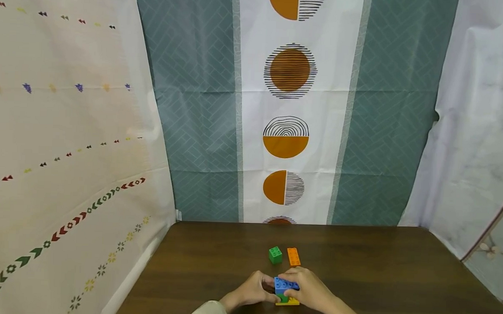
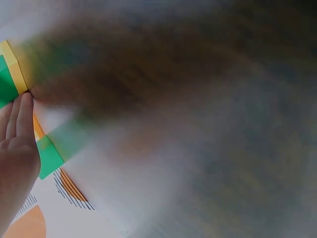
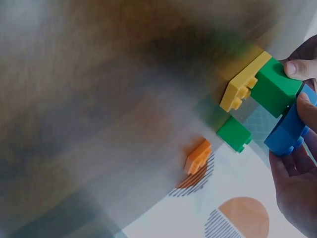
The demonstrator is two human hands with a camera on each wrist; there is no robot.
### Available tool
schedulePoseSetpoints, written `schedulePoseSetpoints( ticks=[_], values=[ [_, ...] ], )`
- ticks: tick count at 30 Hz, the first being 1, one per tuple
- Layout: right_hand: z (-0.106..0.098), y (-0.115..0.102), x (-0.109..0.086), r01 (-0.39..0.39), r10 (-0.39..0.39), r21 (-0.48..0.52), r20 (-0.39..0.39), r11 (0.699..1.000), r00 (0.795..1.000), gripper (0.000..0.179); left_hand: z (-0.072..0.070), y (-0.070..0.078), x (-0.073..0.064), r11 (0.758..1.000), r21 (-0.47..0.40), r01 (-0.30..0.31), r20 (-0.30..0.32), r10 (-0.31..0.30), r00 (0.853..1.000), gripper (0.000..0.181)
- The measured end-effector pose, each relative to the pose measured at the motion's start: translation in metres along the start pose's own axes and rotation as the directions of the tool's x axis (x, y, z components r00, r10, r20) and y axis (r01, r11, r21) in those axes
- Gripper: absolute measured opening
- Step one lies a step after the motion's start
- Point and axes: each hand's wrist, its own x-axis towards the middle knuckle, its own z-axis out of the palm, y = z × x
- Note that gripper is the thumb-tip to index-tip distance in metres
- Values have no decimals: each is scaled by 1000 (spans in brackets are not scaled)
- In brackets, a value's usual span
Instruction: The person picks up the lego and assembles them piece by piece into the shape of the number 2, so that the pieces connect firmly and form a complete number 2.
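Observation:
In the head view a blue brick (image 1: 286, 285) with round studs sits over a green brick (image 1: 283, 298), which stands on a flat yellow brick (image 1: 292, 302). My right hand (image 1: 312, 289) pinches the blue brick between thumb and fingers. From the right wrist view, a narrow dark gap shows between the blue brick (image 3: 287, 130) and the green brick (image 3: 275, 89). My left hand (image 1: 253, 288) steadies the green brick, its thumb pressed on that brick's side. Straight fingers of this hand (image 2: 20, 144) reach the green and yellow bricks in the left wrist view.
Beyond my hands on the dark wooden table (image 1: 215, 248) stand a loose green brick (image 1: 275, 255) and a flat orange brick (image 1: 293, 257). A patterned cloth (image 1: 291, 130) hangs behind the table's far edge, and a cream cloth (image 1: 69, 146) hangs along the left.

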Motion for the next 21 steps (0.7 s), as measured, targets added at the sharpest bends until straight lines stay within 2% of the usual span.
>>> schedulePoseSetpoints(
  ticks=[4,9,14,21],
  values=[
    [-1,1,4,4,-5,48,25,999,1000,39,-1,-1,-2,1000,-16,7,0,-7,1000,25],
    [-2,4,3,-4,2,92,15,996,1000,38,-1,1,-1,999,-40,7,7,-7,1000,26],
    [-1,5,2,-10,10,89,9,996,1000,37,1,2,-1,999,-47,13,9,-13,1000,25],
    [-2,3,8,-6,3,72,40,997,999,38,-2,1,-1,999,-42,9,15,-8,1000,25]
  ],
)
